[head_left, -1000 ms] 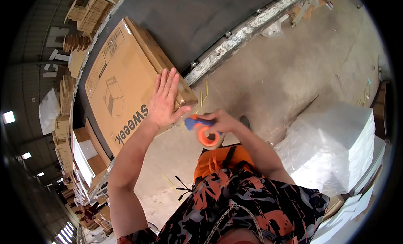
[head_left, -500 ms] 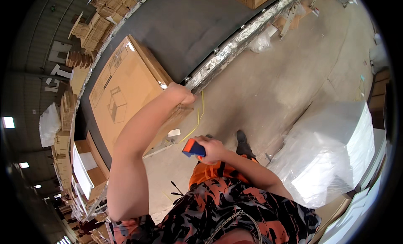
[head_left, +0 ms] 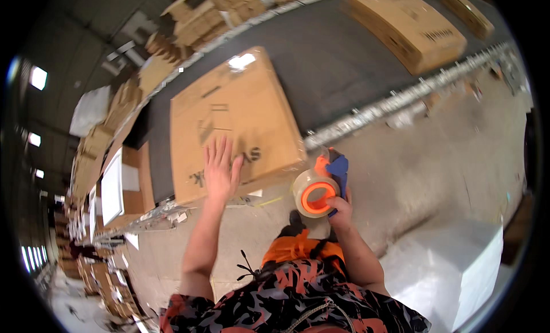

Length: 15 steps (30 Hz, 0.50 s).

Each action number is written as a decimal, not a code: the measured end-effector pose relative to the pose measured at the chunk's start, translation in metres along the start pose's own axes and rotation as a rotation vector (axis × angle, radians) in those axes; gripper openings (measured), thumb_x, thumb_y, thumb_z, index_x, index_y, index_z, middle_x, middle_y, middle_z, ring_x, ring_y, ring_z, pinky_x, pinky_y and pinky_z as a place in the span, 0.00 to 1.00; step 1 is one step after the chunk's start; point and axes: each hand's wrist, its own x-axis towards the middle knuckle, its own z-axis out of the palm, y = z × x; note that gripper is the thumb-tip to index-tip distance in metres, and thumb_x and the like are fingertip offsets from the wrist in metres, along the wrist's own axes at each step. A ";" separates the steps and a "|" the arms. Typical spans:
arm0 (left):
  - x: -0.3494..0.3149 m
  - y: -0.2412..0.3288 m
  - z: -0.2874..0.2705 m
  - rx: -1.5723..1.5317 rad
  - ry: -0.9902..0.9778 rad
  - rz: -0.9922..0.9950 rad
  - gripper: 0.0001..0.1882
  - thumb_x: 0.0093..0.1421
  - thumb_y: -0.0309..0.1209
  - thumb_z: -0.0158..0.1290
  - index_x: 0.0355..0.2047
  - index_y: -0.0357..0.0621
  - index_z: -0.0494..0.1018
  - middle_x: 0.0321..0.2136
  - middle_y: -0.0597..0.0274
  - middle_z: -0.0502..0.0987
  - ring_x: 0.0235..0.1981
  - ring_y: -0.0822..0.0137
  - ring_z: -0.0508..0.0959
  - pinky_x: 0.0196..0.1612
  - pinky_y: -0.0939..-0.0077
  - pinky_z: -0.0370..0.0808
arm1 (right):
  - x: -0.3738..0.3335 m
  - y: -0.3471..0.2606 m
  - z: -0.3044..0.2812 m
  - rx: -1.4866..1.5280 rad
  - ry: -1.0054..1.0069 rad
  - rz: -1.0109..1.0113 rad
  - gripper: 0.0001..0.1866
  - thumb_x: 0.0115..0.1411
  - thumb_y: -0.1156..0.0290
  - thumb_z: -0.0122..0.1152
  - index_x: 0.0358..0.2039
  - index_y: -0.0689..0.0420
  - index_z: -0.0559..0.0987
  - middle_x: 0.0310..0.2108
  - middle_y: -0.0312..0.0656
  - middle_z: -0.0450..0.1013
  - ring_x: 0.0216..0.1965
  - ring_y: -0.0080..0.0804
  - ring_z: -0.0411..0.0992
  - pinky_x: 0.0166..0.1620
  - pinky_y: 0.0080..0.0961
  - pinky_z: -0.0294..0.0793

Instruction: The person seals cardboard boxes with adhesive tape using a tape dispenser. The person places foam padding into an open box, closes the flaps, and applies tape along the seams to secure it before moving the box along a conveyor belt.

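Observation:
A flat brown cardboard box (head_left: 252, 98) lies on the dark conveyor belt (head_left: 321, 58), with dark print on its upper face and a shiny patch near its far edge. Over the near part of that face is my left hand (head_left: 219, 175), fingers spread; whether the palm touches the cardboard I cannot tell. My right hand (head_left: 340, 211) grips a tape dispenser (head_left: 338, 169) with blue and orange parts and a clear roll on an orange core. It is held just off the box's near right corner, beside the belt's edge.
Further along the belt are another box (head_left: 427, 38) and a narrower one (head_left: 472, 15). An open carton (head_left: 143, 178) with white panels stands left of my box. A metal rail (head_left: 395, 101) edges the belt. Plastic-wrapped goods (head_left: 452, 270) stand at lower right; stacked cardboard (head_left: 200, 26) lies beyond.
My left hand has left the box's edge and opened over its top. The box shows a different printed face. My right hand has brought the tape dispenser up and outward; the view has swung.

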 end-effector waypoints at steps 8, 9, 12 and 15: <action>-0.137 -0.079 0.034 0.073 0.204 -0.563 0.26 0.65 0.42 0.41 0.56 0.38 0.67 0.58 0.49 0.66 0.61 0.42 0.61 0.65 0.48 0.51 | 0.067 0.079 0.027 -0.089 0.036 -0.029 0.34 0.44 0.77 0.50 0.57 0.62 0.65 0.50 0.45 0.70 0.51 0.38 0.69 0.56 0.33 0.68; -0.135 -0.081 0.044 0.097 0.229 -0.567 0.26 0.64 0.43 0.40 0.55 0.39 0.69 0.57 0.51 0.68 0.60 0.43 0.63 0.64 0.50 0.53 | 0.064 0.084 0.026 -0.118 0.086 -0.046 0.34 0.44 0.76 0.50 0.57 0.62 0.65 0.50 0.45 0.70 0.52 0.38 0.69 0.56 0.33 0.68; -0.135 -0.079 0.061 0.139 0.367 -0.524 0.24 0.62 0.44 0.42 0.49 0.41 0.74 0.53 0.55 0.73 0.58 0.46 0.67 0.62 0.55 0.57 | 0.064 0.055 0.060 -0.139 0.043 -0.085 0.35 0.43 0.73 0.51 0.57 0.61 0.65 0.49 0.45 0.70 0.51 0.38 0.69 0.55 0.34 0.68; -0.098 -0.075 0.067 0.141 0.434 -0.534 0.22 0.59 0.44 0.44 0.45 0.44 0.77 0.50 0.60 0.76 0.55 0.51 0.70 0.61 0.57 0.58 | 0.097 0.062 0.007 -0.194 0.211 -0.116 0.30 0.42 0.70 0.53 0.50 0.63 0.70 0.46 0.44 0.71 0.49 0.38 0.70 0.53 0.34 0.70</action>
